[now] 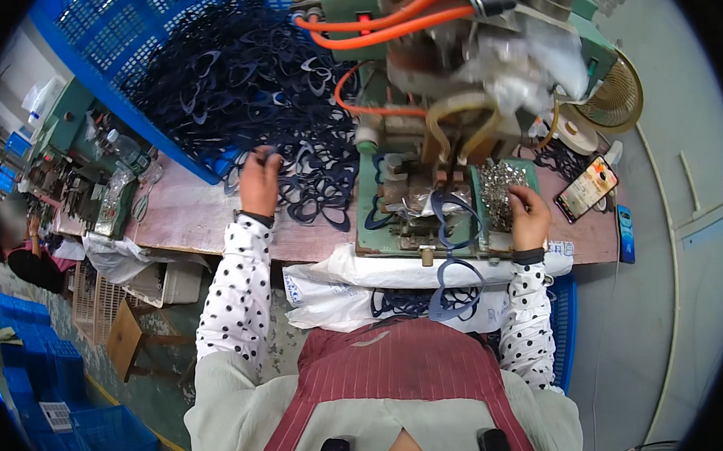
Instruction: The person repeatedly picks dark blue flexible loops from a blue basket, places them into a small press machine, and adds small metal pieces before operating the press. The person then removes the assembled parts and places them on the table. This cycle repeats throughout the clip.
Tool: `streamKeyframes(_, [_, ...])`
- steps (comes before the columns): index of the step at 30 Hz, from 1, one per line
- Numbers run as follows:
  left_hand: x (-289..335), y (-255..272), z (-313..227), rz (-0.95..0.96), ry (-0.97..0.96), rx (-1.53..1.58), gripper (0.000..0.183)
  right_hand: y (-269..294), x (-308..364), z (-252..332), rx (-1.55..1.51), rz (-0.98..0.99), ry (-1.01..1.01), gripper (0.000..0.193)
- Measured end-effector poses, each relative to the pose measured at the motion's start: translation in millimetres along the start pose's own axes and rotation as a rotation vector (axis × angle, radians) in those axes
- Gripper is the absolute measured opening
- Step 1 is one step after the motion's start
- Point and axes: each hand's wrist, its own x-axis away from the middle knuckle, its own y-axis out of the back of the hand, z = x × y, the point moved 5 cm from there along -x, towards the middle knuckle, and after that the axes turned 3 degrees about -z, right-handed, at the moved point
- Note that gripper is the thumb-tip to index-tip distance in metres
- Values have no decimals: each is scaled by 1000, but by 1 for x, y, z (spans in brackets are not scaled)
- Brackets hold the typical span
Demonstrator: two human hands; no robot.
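Left hand (pixel 260 182) fingers pinched on a thin frame (pixel 266 154) from the pile (pixel 268 81), looks light and bendy, right hand (pixel 530 214) curled by metal bits (pixel 501 184).

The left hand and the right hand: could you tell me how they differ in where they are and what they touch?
The left hand reaches forward to the pile of dark blue heart-shaped frames spilling from the blue crate; the right hand stays close, resting at the green machine beside the tray of small silvery parts. The left fingers pinch a frame; whether the right holds anything cannot be told. Both wear polka-dot sleeves.
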Motion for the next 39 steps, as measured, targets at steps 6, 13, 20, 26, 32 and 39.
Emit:
streamKeyframes(6, [36, 25, -123, -60, -67, 370, 22, -27, 11, 110, -304, 183, -24, 18])
streamKeyframes(13, [39, -3, -224, 114, 24, 668, 19, -51, 21, 139, -188, 191, -12, 43])
streamKeyframes(20, [27, -13, -219, 109, 48, 735, 17, -57, 24, 141, -560, 209, -216, 55])
streamKeyframes(26, [109, -34, -244, 246, -921, 441, 29, -56, 23, 131, -491, 217, -127, 56])
streamKeyframes(32, [121, -65, -242, 413, -993, 474, 35, 4, -8, 51, 10, -115, -3, 36])
streamKeyframes(39, [119, -62, -243, 393, -956, 462, 36, 42, 5, -8, 241, 105, -180, 26])
